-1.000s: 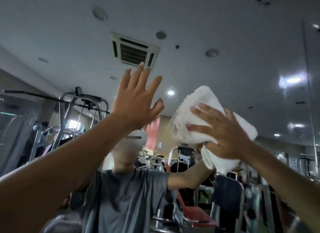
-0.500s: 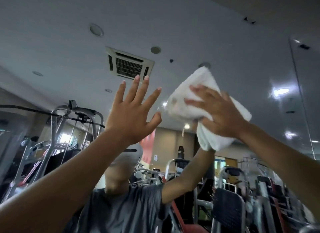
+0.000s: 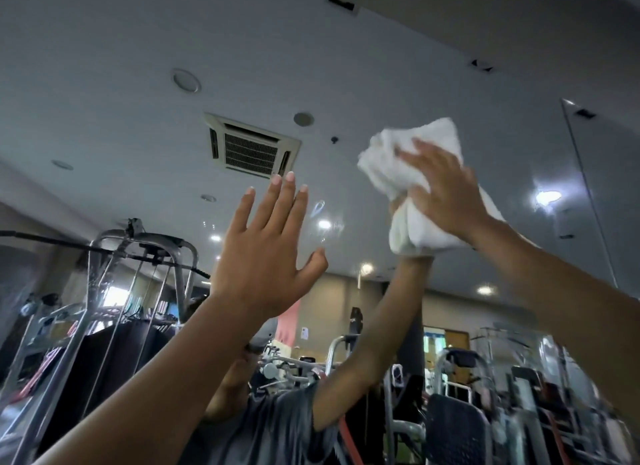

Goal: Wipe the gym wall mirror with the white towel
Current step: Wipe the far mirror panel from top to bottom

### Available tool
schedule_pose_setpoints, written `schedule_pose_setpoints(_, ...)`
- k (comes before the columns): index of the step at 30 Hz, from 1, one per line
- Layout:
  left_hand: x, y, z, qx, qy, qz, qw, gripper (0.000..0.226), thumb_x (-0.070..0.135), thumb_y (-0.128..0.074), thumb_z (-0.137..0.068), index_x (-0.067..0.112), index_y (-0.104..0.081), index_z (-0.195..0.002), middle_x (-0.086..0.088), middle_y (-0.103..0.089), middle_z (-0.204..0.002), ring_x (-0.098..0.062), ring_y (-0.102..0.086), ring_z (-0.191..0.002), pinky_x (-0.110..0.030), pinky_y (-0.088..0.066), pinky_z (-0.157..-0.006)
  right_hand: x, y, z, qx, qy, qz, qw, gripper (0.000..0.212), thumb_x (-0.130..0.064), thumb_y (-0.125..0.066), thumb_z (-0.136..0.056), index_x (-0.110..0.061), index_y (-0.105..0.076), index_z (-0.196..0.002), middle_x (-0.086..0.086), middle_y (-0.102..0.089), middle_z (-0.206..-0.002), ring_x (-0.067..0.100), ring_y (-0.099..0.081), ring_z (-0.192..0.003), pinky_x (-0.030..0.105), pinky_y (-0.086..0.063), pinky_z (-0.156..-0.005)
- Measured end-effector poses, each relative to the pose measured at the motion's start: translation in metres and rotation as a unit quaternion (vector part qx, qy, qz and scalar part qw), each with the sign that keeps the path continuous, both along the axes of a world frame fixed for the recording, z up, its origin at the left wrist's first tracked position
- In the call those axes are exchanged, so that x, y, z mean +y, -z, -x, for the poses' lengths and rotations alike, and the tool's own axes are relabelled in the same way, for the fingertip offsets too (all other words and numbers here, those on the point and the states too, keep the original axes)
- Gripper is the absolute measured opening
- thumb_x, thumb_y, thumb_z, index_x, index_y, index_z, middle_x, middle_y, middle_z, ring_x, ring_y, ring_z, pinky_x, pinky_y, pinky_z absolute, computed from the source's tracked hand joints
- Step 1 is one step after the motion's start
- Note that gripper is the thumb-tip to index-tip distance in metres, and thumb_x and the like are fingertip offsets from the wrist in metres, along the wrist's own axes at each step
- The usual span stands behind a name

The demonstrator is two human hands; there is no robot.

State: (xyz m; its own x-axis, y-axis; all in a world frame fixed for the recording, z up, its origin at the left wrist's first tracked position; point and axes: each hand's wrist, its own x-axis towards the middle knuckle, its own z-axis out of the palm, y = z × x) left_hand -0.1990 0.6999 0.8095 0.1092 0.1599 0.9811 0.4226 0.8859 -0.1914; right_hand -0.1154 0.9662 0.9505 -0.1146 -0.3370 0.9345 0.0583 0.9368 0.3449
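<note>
The gym wall mirror [image 3: 138, 83] fills the view and reflects the ceiling and the gym. My right hand [image 3: 446, 194] is raised high at the right and presses the bunched white towel [image 3: 391, 173] against the glass with spread fingers. A fold of the towel hangs below my palm. My left hand [image 3: 263, 256] rests flat on the mirror lower and to the left, fingers straight and apart, holding nothing. My own reflection with both arms raised shows below the hands.
A vertical seam [image 3: 588, 187] between mirror panels runs down the right side. The glass reflects a ceiling air vent [image 3: 252, 146], ceiling lights, a cable machine [image 3: 138, 274] at the left and benches [image 3: 453, 426] at the lower right.
My right hand has slid the towel up and to the right across the glass. My left hand stays flat on the mirror. My view has tilted upward.
</note>
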Motion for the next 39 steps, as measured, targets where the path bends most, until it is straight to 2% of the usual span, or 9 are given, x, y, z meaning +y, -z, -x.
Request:
schedule_pose_setpoints(4, 0.0, -0.001, 0.0, -0.002, -0.007, -0.028, 1.0, 0.082, 0.058, -0.022, -0.093, 0.007, -0.024, -0.157, -0.014, -0.014, -0.165, -0.025, -0.009, -0.154, -0.055, -0.009, -0.123, -0.071, -0.023, 0.016, 0.059, -0.008, 0.242, 0.968, 0.057, -0.039, -0.038, -0.095, -0.041, -0.032, -0.152, -0.005, -0.023, -0.163, 0.022, -0.018, -0.149, 0.062, -0.014, -0.113)
schedule_pose_setpoints(11, 0.001, 0.001, -0.002, -0.008, -0.005, -0.044, 0.999, 0.079, 0.056, -0.022, -0.095, 0.007, -0.028, -0.156, -0.016, -0.018, -0.164, -0.03, -0.013, -0.154, -0.06, -0.011, -0.122, -0.062, -0.006, 0.001, -0.07, -0.001, -0.195, 0.978, 0.066, -0.042, -0.036, -0.084, -0.047, -0.033, -0.15, -0.013, -0.022, -0.164, 0.013, -0.017, -0.151, 0.055, -0.017, -0.113)
schedule_pose_setpoints(14, 0.001, 0.001, -0.002, -0.016, -0.002, -0.04, 0.999, 0.079, 0.058, -0.015, -0.095, 0.01, -0.019, -0.158, -0.014, -0.011, -0.165, -0.028, -0.005, -0.154, -0.058, -0.009, -0.123, -0.046, -0.037, 0.009, 0.038, -0.009, 0.034, 0.999, 0.061, -0.042, -0.034, -0.088, -0.042, -0.037, -0.149, -0.005, -0.03, -0.161, 0.022, -0.026, -0.147, 0.061, -0.025, -0.113)
schedule_pose_setpoints(17, 0.001, -0.001, -0.002, -0.018, 0.005, -0.051, 0.999, 0.079, 0.058, -0.016, -0.096, 0.008, -0.019, -0.157, -0.012, -0.011, -0.165, -0.025, -0.004, -0.154, -0.056, -0.006, -0.124, -0.096, -0.052, 0.026, 0.101, 0.039, 0.261, 0.959, 0.054, -0.041, -0.037, -0.095, -0.033, -0.036, -0.148, 0.003, -0.035, -0.155, 0.029, -0.028, -0.142, 0.062, -0.024, -0.109)
schedule_pose_setpoints(21, -0.001, 0.001, -0.001, -0.017, -0.001, -0.049, 0.999, 0.079, 0.056, -0.017, -0.096, 0.007, -0.017, -0.158, -0.01, -0.009, -0.165, -0.022, -0.003, -0.153, -0.053, -0.004, -0.123, -0.144, -0.023, 0.029, 0.03, 0.017, 0.053, 0.998, 0.057, -0.041, -0.036, -0.098, -0.041, -0.025, -0.154, -0.006, -0.017, -0.166, 0.021, -0.013, -0.152, 0.061, -0.014, -0.114)
schedule_pose_setpoints(25, -0.001, 0.005, 0.002, -0.002, -0.026, -0.05, 0.998, 0.077, 0.054, -0.024, -0.097, 0.004, -0.027, -0.155, -0.013, -0.02, -0.163, -0.025, -0.014, -0.152, -0.052, -0.011, -0.119, -0.103, -0.002, 0.016, -0.057, 0.008, -0.215, 0.975, 0.067, -0.049, -0.032, -0.084, -0.05, -0.029, -0.151, -0.015, -0.02, -0.165, 0.012, -0.016, -0.152, 0.054, -0.018, -0.111)
schedule_pose_setpoints(27, -0.003, 0.009, 0.004, 0.01, -0.027, -0.042, 0.999, 0.075, 0.052, -0.026, -0.098, 0.004, -0.03, -0.154, -0.013, -0.024, -0.162, -0.026, -0.019, -0.151, -0.05, -0.013, -0.118, -0.069, -0.015, 0.01, -0.04, 0.0, -0.195, 0.98, 0.069, -0.049, -0.035, -0.081, -0.045, -0.036, -0.15, -0.008, -0.027, -0.163, 0.018, -0.024, -0.15, 0.059, -0.025, -0.109)
schedule_pose_setpoints(33, -0.013, 0.012, -0.005, -0.008, -0.026, -0.01, 1.0, 0.074, 0.054, -0.027, -0.097, 0.009, -0.029, -0.156, -0.009, -0.023, -0.163, -0.022, -0.018, -0.152, -0.041, -0.006, -0.122, -0.11, -0.041, 0.03, 0.086, 0.005, 0.212, 0.973, 0.058, -0.045, -0.041, -0.095, -0.025, -0.036, -0.149, 0.012, -0.03, -0.158, 0.036, -0.028, -0.141, 0.069, -0.019, -0.109)
schedule_pose_setpoints(39, -0.04, 0.021, -0.014, -0.007, -0.032, 0.029, 0.999, 0.066, 0.042, -0.036, -0.094, 0.009, -0.043, -0.151, -0.009, -0.038, -0.159, -0.022, -0.03, -0.149, -0.038, -0.015, -0.121, -0.14, 0.008, 0.04, 0.051, -0.03, -0.064, 0.996, 0.063, -0.052, -0.03, -0.089, -0.036, -0.039, -0.15, -0.001, -0.033, -0.161, 0.026, -0.029, -0.146, 0.058, -0.029, -0.104)
